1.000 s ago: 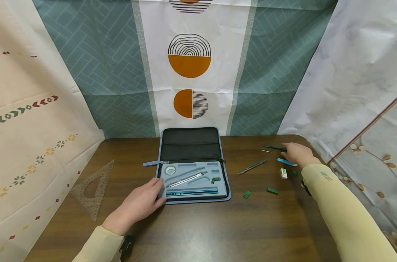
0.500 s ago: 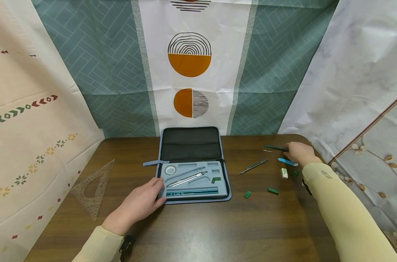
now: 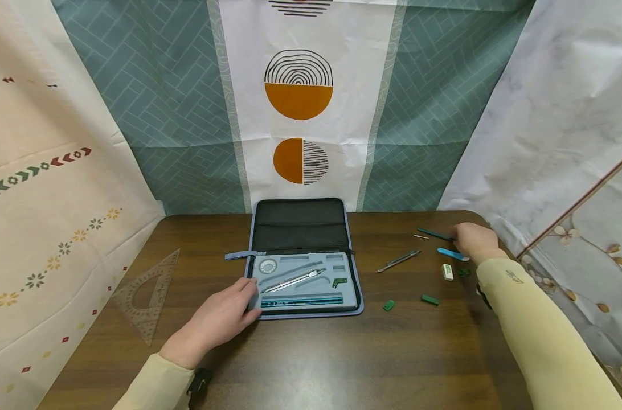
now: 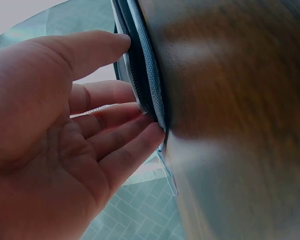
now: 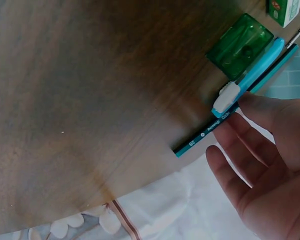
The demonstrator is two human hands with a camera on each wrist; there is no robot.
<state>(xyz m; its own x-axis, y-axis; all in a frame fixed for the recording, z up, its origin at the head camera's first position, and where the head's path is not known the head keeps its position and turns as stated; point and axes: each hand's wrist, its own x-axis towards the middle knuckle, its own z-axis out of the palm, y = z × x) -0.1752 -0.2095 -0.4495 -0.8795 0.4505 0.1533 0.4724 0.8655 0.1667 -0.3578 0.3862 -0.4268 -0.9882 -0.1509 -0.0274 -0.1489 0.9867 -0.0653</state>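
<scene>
My right hand (image 3: 475,239) is at the far right of the table, its thumb and fingertips pinching a dark green pencil (image 5: 192,144) marked 2B. Beside the pencil lies a blue stick-shaped tool (image 5: 260,65) with a white end, overlapping it in the right wrist view. My left hand (image 3: 224,313) rests at the near left corner of an open zip case (image 3: 301,226), thumb and fingers touching its zippered edge (image 4: 150,65). In the case's grey tray lie a silver compass (image 3: 293,282), a white round piece (image 3: 267,266), a green piece (image 3: 339,281) and teal pencils (image 3: 301,302).
Near the right hand are an eraser (image 3: 447,272), a translucent green sharpener (image 5: 242,46) and a thin metal rod (image 3: 421,236). Another compass (image 3: 399,261) and two small green pieces, one nearer the case (image 3: 389,306), lie between. A clear set square (image 3: 149,296) lies left.
My right hand has shifted slightly right, and the pencil's angle has turned a little with it. The left hand and the case have stayed put.
</scene>
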